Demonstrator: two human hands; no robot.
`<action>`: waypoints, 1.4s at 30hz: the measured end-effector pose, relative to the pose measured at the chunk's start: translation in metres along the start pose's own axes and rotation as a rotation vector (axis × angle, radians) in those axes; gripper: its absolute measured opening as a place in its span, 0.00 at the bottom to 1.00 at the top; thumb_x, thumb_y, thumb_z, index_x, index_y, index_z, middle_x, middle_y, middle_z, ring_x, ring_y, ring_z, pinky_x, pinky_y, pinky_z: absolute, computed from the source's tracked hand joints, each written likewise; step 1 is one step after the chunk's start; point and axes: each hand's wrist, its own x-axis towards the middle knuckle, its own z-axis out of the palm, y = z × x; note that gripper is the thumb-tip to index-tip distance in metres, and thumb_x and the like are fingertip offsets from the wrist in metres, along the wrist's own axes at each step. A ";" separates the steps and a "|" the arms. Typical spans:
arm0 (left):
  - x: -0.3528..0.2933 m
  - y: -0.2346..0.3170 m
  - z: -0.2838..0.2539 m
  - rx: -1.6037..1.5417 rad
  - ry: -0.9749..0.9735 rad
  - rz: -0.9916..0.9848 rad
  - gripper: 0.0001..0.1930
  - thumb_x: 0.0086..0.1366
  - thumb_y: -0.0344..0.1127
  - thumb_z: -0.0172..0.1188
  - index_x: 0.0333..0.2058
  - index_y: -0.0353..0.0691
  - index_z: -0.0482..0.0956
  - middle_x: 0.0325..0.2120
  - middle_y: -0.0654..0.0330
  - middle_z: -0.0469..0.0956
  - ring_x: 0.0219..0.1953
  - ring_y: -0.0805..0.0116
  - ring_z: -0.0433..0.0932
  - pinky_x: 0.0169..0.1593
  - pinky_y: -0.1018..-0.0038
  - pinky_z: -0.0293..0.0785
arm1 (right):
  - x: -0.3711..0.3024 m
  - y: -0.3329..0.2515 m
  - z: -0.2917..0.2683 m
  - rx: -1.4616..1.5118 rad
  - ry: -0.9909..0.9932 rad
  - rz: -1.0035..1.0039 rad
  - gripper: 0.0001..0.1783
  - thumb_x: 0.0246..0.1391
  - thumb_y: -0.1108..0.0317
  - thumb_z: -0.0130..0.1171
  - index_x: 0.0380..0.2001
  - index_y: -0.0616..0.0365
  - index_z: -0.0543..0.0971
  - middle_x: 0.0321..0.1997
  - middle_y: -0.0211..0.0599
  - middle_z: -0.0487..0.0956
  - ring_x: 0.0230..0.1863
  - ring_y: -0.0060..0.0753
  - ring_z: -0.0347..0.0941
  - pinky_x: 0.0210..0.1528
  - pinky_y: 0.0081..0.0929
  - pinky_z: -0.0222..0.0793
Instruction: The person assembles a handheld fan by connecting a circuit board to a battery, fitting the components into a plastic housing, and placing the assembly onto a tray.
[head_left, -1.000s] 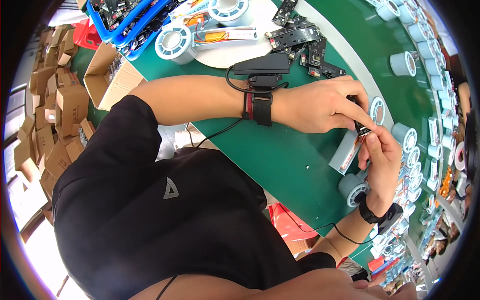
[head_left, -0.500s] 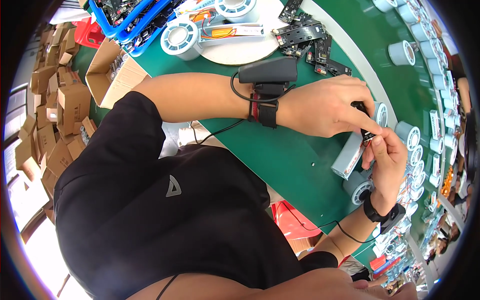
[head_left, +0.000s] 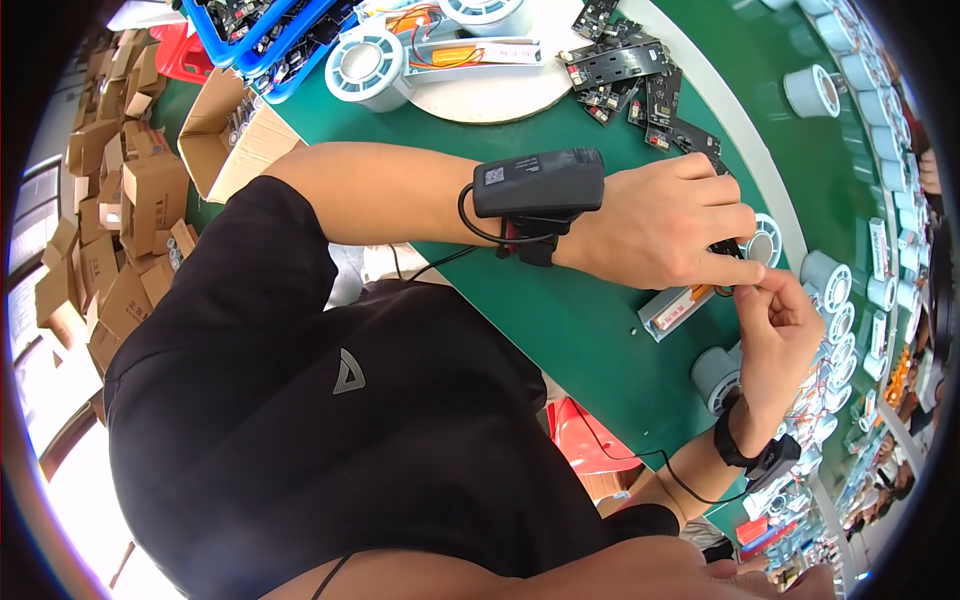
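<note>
Left hand (head_left: 665,225): back turned up, fingers curled and gripping a narrow black circuit board (head_left: 726,247), which is partly hidden beneath them, held over the green-topped table (head_left: 560,310) toward its far edge.

Right hand (head_left: 778,335): thumb and index finger drawn together at the board's end, meeting the left index finger; whether they grip anything cannot be told.

Wrists: each banded in black, the left bearing a black rectangular device (head_left: 540,182).

Beneath the left hand: one light-blue, open-topped channel housing (head_left: 655,325), containing an orange part with a white label.

Just beside the right wrist: one light-blue plastic cylinder (head_left: 712,375). Beyond the left fingertips, near the table's pale far edge: a second cylinder with a spoked end (head_left: 763,243).

Farther off, by the same edge: a loose heap of black circuit boards (head_left: 620,68). Left of it: a round, off-white disc (head_left: 490,105) carrying light-blue housings.

At the table's left end: blue plastic trays (head_left: 262,55) filled with boards.

Past that end, on the floor: open brown cardboard boxes (head_left: 155,200).
</note>
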 end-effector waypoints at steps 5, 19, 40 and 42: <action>-0.001 0.011 -0.006 0.039 -0.027 -0.027 0.19 0.55 0.35 0.63 0.48 0.53 0.84 0.38 0.65 0.74 0.37 0.65 0.74 0.39 0.70 0.67 | -0.003 -0.002 0.003 -0.015 0.036 -0.030 0.05 0.61 0.77 0.63 0.40 0.66 0.81 0.19 0.16 0.67 0.22 0.07 0.57 0.25 0.12 0.48; -0.006 0.033 -0.018 -0.829 -0.192 -0.777 0.17 0.66 0.30 0.64 0.54 0.36 0.80 0.40 0.56 0.77 0.40 0.65 0.79 0.44 0.69 0.75 | -0.005 -0.006 0.004 -0.059 -0.007 -0.026 0.10 0.61 0.75 0.63 0.45 0.67 0.81 0.28 0.28 0.79 0.28 0.19 0.75 0.31 0.16 0.72; -0.006 0.038 -0.016 -1.061 -0.312 -1.172 0.19 0.70 0.35 0.61 0.53 0.26 0.75 0.40 0.53 0.73 0.31 0.71 0.79 0.26 0.74 0.77 | -0.017 0.001 0.036 -1.028 0.345 -0.574 0.06 0.59 0.74 0.62 0.40 0.59 0.83 0.34 0.37 0.80 0.31 0.44 0.79 0.31 0.36 0.74; -0.005 0.036 -0.019 -1.082 -0.311 -1.198 0.19 0.70 0.35 0.61 0.53 0.26 0.74 0.40 0.54 0.73 0.30 0.71 0.80 0.26 0.74 0.77 | -0.018 -0.002 0.035 -0.975 0.266 -0.588 0.07 0.60 0.74 0.61 0.41 0.59 0.83 0.34 0.37 0.80 0.32 0.44 0.79 0.32 0.37 0.74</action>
